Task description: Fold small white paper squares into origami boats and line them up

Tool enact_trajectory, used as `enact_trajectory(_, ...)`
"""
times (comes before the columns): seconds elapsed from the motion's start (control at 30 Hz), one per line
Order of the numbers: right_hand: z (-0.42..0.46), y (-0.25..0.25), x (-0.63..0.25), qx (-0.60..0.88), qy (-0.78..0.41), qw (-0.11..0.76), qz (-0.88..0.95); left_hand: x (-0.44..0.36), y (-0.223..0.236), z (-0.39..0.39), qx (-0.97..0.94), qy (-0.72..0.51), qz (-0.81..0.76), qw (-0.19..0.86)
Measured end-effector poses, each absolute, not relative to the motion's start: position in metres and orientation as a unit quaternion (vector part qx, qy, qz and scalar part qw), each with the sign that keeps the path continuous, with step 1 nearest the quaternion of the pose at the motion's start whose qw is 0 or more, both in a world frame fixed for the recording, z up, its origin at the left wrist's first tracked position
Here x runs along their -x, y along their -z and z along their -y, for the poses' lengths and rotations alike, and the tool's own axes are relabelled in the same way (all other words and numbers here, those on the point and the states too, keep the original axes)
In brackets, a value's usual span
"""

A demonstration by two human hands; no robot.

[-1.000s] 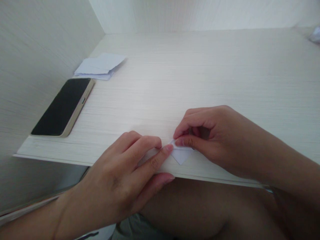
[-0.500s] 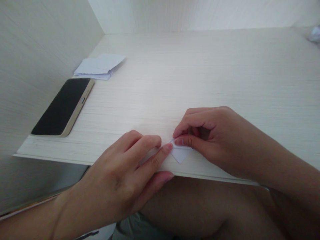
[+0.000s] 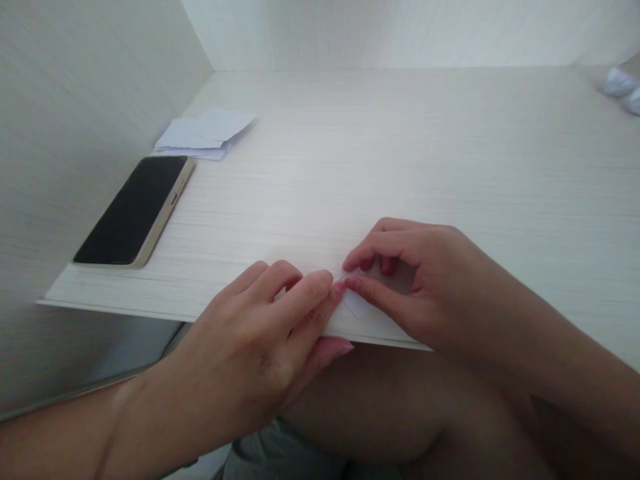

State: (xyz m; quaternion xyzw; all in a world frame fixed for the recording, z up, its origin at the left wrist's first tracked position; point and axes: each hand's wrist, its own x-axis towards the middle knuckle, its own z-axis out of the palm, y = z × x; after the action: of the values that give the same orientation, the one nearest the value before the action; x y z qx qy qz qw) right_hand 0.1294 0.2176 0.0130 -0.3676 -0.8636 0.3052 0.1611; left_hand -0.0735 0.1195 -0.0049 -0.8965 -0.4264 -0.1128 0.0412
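A small folded piece of white paper (image 3: 356,305) lies near the front edge of the desk, mostly covered by my fingers. My right hand (image 3: 425,273) pinches its upper edge between thumb and forefinger. From the other side, my left hand (image 3: 273,333) presses the paper's left part down with bent fingertips, its thumb sticking out over the desk's front edge. A pointed corner of the paper shows between the two hands, pointing toward me. How the folds run under the fingers is hidden.
On the left of the white desk (image 3: 400,153) lies a phone (image 3: 133,213) with a dark screen and beige case. Behind it is a stack of loose white paper sheets (image 3: 203,133). Crumpled whitish pieces (image 3: 620,83) sit at the far right, near the back panel (image 3: 375,33).
My right thumb and forefinger have shifted slightly left along the paper, closer to my left fingertips. Less of the paper shows now. The whole view has moved a little.
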Motion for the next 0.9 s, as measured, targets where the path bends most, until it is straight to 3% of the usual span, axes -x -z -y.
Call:
enact_trajectory(0.47, -0.196, -0.003, -0.129, 0.445, -0.195, 0.162, 0.859, 0.075, 0.008, -0.112, 0.891, 0.110, 0.433, 0.077)
enact_trajectory(0.9, -0.208, -0.004, -0.152, 0.467, -0.193, 0.142, 0.851, 0.082, 0.012, -0.110, 0.883, 0.132, 0.445, 0.067)
